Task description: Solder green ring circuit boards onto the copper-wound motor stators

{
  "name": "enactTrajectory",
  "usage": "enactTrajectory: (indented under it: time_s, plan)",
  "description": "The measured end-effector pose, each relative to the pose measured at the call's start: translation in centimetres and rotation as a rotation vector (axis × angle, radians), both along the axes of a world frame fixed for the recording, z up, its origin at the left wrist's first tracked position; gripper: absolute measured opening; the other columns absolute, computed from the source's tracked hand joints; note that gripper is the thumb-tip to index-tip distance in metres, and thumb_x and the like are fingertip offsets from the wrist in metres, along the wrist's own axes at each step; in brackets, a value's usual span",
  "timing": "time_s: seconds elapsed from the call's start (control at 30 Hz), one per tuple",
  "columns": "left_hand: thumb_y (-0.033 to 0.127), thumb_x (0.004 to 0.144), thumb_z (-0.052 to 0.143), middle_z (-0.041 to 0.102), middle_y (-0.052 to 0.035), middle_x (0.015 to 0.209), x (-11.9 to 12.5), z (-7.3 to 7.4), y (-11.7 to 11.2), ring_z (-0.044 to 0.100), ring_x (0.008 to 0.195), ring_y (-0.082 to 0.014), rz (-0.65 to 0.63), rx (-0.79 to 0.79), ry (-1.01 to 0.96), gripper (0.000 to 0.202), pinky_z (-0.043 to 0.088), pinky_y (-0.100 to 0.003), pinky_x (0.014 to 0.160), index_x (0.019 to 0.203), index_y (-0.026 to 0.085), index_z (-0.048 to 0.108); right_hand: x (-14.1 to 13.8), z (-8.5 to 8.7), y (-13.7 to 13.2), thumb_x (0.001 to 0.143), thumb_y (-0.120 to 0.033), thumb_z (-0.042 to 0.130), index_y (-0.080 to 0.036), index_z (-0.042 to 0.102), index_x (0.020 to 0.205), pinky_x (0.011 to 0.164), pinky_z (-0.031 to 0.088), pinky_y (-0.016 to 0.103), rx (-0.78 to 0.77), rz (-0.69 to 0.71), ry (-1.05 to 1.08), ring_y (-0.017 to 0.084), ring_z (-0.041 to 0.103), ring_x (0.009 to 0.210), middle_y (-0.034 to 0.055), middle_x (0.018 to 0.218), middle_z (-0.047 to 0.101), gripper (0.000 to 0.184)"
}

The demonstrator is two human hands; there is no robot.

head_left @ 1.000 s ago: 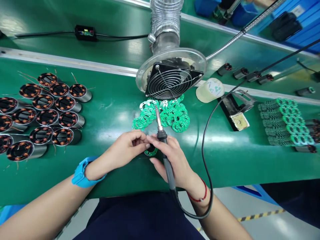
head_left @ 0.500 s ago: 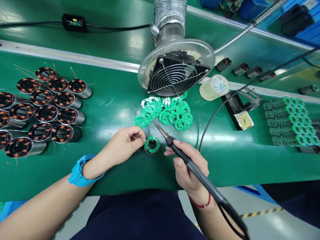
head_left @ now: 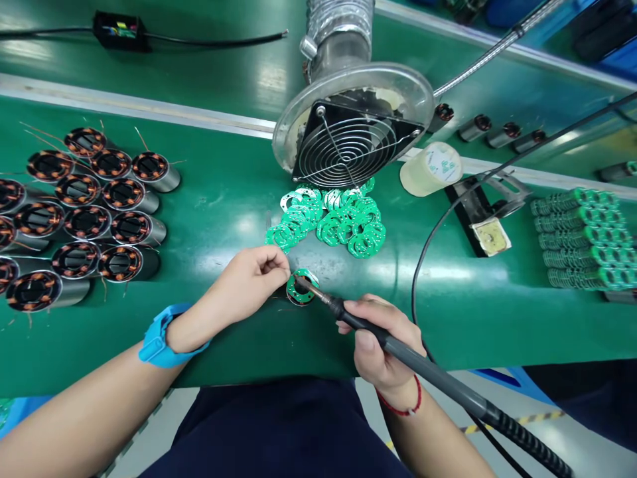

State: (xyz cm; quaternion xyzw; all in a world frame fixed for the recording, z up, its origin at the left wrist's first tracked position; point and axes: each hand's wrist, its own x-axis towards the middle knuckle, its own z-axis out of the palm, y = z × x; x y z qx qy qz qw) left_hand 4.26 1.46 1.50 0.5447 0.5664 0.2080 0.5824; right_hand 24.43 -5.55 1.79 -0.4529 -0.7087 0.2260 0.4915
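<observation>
Right hand [head_left: 381,342] is wrapped tight around the dark handle of the soldering iron [head_left: 408,358], thumb on top, and the metal tip rests on the green ring [head_left: 301,290] sitting near the front edge of the green bench [head_left: 223,199]. Left hand [head_left: 249,275] is curled just beside that ring, thumb and forefinger pinched closed at its left rim; whether anything thin sits between them is too small to tell.

Right behind the ring lies a loose pile of green rings [head_left: 331,222], and over the pile hangs a fan [head_left: 348,149] with a wire guard. Off to the left stands a cluster of motors [head_left: 84,219] with copper windings, well apart from the hands. To the right there is a roll of tape [head_left: 432,169], the iron stand [head_left: 480,212] and a row of capped motors [head_left: 580,239]. The black cable [head_left: 423,265] loops across the bench between ring and stand. Nothing blocks the tip.

Half a second ago the tip pointed up toward the pile, clear of the ring; now it has dropped onto it. A second ago the iron stood almost upright with both hands bunched over the ring.
</observation>
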Motion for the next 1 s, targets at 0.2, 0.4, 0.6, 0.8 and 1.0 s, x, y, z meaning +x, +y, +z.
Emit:
enactTrajectory:
  time_s: [0.2, 0.4, 0.6, 0.8, 1.0]
  plan:
    - [0.030, 0.070, 0.049, 0.051, 0.0034, 0.057, 0.1, -0.2, -0.1, 0.045, 0.057, -0.0129, -0.017, 0.044, -0.019, 0.012, 0.034, -0.025, 0.054, 0.064, 0.020, 0.054, -0.7, -0.4, 0.8, 0.099, -0.020, 0.052, -0.027, 0.051, 0.138, 0.082, 0.059, 0.038, -0.106, 0.035, -0.085, 0.021, 0.075, 0.094, 0.0068, 0.110, 0.077, 0.039]
    - [0.026, 0.072, 0.049, 0.046, 0.0054, 0.055, 0.2, -0.5, -0.3, 0.040, 0.054, -0.0116, -0.031, 0.071, -0.020, 0.009, 0.031, -0.025, 0.052, 0.065, 0.021, 0.050, -1.5, -0.3, 2.0, 0.091, -0.010, 0.052, -0.022, 0.045, 0.140, 0.096, 0.054, 0.048, -0.145, 0.260, -0.394, 0.028, 0.064, 0.118, 0.0142, 0.129, 0.067, 0.051]
    - [0.026, 0.076, 0.054, 0.055, 0.0036, 0.072, -1.4, 0.1, -0.2, 0.051, 0.066, -0.0135, -0.131, 0.030, -0.125, 0.017, 0.043, -0.026, 0.061, 0.092, 0.020, 0.058, -1.3, -1.0, 2.4, 0.093, -0.015, 0.056, -0.024, 0.046, 0.137, 0.085, 0.058, 0.043, -0.188, 0.192, -0.376, 0.026, 0.066, 0.099, 0.0118, 0.116, 0.068, 0.046]
    - [0.030, 0.084, 0.055, 0.058, 0.0029, 0.072, -1.6, -0.1, -0.3, 0.053, 0.067, -0.0135, -0.153, 0.078, -0.095, 0.011, 0.042, -0.026, 0.061, 0.082, 0.020, 0.059, -1.7, -2.1, 2.8, 0.094, -0.025, 0.060, -0.024, 0.047, 0.134, 0.070, 0.059, 0.039, -0.102, 0.079, -0.409, 0.024, 0.065, 0.081, 0.0097, 0.101, 0.067, 0.042]
    - [0.030, 0.080, 0.058, 0.059, 0.0031, 0.068, -0.2, -0.4, -0.5, 0.052, 0.064, -0.0122, -0.055, 0.047, -0.208, 0.012, 0.040, -0.024, 0.059, 0.076, 0.019, 0.058, -2.1, -1.4, 2.7, 0.095, -0.022, 0.056, -0.028, 0.039, 0.141, 0.089, 0.053, 0.047, 0.055, 0.171, -0.378, 0.028, 0.064, 0.114, 0.0124, 0.125, 0.069, 0.050]
